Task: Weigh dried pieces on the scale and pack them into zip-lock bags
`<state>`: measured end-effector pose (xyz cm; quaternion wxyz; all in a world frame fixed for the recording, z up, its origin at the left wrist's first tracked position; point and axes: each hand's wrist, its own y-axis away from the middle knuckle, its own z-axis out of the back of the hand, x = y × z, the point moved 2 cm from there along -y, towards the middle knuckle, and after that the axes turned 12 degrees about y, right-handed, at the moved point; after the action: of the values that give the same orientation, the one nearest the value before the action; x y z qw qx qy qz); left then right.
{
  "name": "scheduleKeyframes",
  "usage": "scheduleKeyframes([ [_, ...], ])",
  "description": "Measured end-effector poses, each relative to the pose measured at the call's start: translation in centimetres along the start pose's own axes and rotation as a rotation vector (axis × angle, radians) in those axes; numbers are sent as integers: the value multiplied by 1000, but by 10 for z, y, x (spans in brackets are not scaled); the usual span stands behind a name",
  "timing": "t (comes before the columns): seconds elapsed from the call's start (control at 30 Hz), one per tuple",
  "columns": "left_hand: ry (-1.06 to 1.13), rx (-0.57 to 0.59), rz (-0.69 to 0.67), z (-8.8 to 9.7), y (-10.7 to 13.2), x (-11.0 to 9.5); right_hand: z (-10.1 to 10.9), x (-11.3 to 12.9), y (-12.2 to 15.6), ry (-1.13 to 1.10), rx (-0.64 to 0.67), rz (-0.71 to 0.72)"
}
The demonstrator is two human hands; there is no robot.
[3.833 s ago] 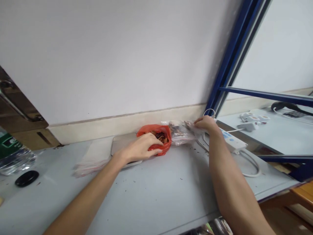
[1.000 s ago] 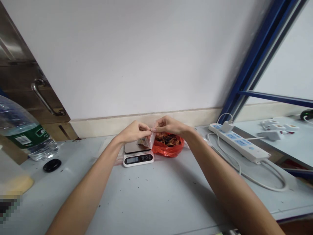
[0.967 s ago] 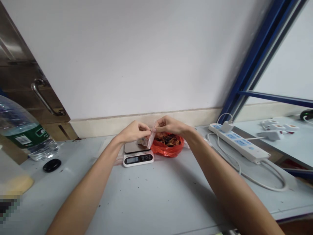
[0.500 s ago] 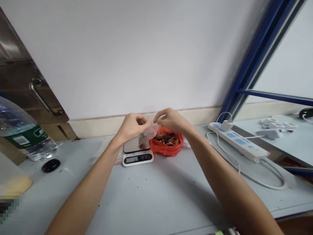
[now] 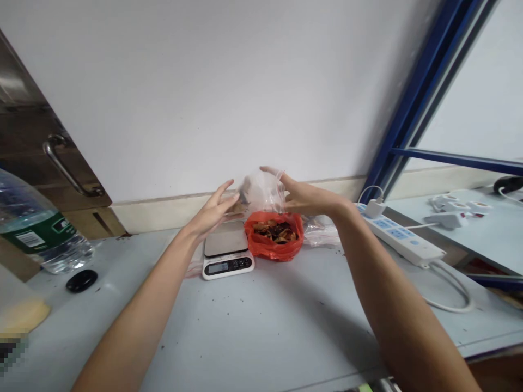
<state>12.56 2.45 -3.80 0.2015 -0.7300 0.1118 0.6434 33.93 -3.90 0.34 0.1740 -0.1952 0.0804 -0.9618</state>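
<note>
My right hand (image 5: 301,195) holds a clear zip-top plastic bag (image 5: 265,190) above the red bag, its fingers around the zip end. The bag lies tilted sideways, with some dark and brown pieces at its left end. My left hand (image 5: 214,211) is open, fingers spread, close to that filled end; whether it touches is unclear. Below it stands a white kitchen scale (image 5: 227,264) with a bare metal plate and a lit display. Beside the scale, an open red plastic bag (image 5: 274,253) contains dried brown, dark-edged pieces (image 5: 280,233).
More clear bags (image 5: 321,233) lie right of the red bag, others partly under the scale. A white power strip (image 5: 402,237) with cables is on the right. A large water bottle (image 5: 44,228) and a black lid (image 5: 81,281) are on the left. The wall rises behind.
The clear bag has lifted off the scale and swung to the right, tipping sideways in my right hand. My left hand has let go of it and spread its fingers.
</note>
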Motion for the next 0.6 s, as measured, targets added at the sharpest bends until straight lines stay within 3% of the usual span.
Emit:
scheduleKeyframes([
  [0.13,177,-77,6,0,-1,0,7,-18,5,-7,45,-35],
  [0.27,140,-184,-106,1,-6,3,13,-42,15,27,289,-76],
  [0.33,82,-206,-190,-2,-8,7,16,-49,18,44,331,-97],
  [0.47,-31,-203,-306,-14,-10,13,19,-47,14,162,169,-194],
  [0.6,-73,-171,-376,-24,-9,12,12,-37,3,247,59,-195],
])
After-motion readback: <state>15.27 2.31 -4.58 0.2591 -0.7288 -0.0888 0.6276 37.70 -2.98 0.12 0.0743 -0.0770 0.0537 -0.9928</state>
